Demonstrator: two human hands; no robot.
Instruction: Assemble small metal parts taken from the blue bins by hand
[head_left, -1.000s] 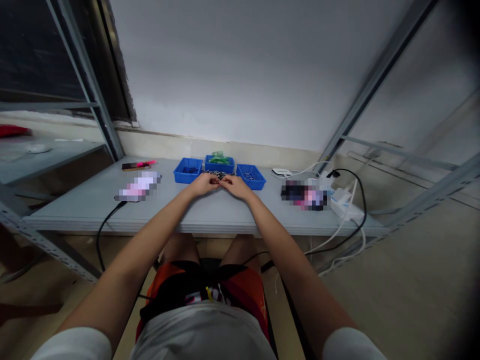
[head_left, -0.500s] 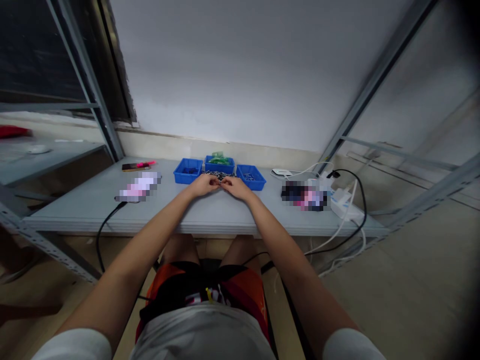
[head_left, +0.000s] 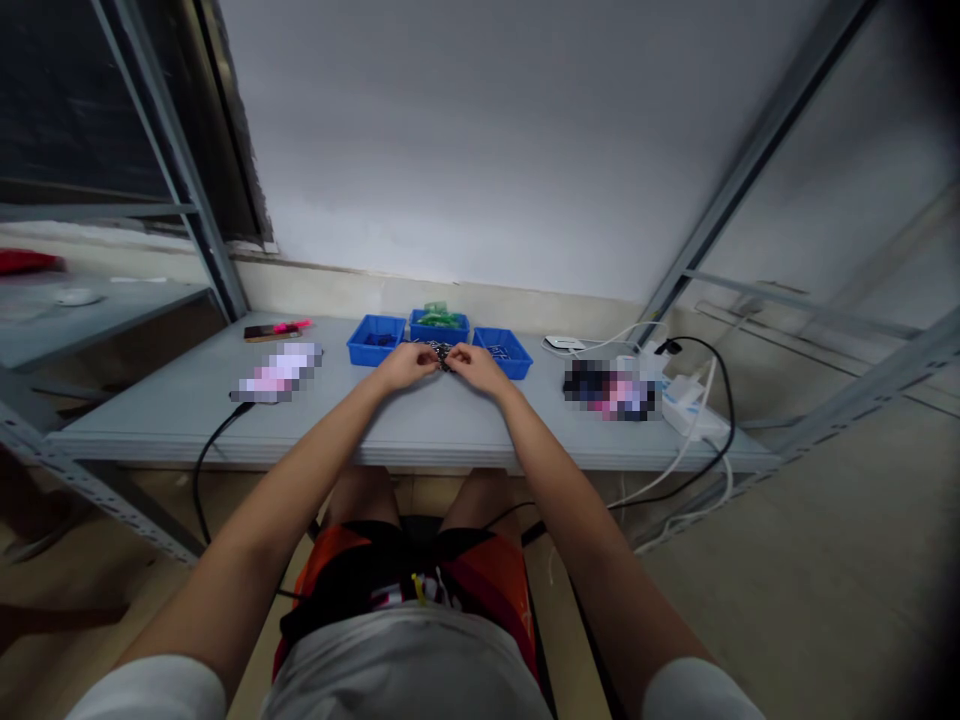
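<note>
Both hands meet here at the middle of the surface (head_left: 439, 430), the left hand (head_left: 409, 367) coming in from one side and the right hand (head_left: 474, 369) facing it, fingertips close together with a narrow gap between the two hands. And right there in that gap, the small dark metallic pieces (head_left: 443, 354), clustered at the fingertips! The fingers of each hand are curled and drawn in toward the thumb; whether they are clamped on a piece, one cannot tell, the parts being too small and half hidden.

Around them stand the blue trays. Just beyond the left hand, the left tray (head_left: 367, 355) carries dark blue pieces; behind the hands, the middle tray (head_left: 459, 333) is heaped with green ones; and just beyond the right hand sits the right tray (head_left: 517, 371), slim, shiny bits scattered inside.

Out on the left flank, well apart from the hands, lies a phone (head_left: 277, 374) with a blurred-out screen, a black cable (head_left: 199, 475) running from it over the edge, and a bright pink item (head_left: 291, 327) behind. Over on the right, a white power strip (head_left: 696, 412) rests with plugs and cables about it, near a dark-and-pink pixelated object (head_left: 609, 390).
</note>
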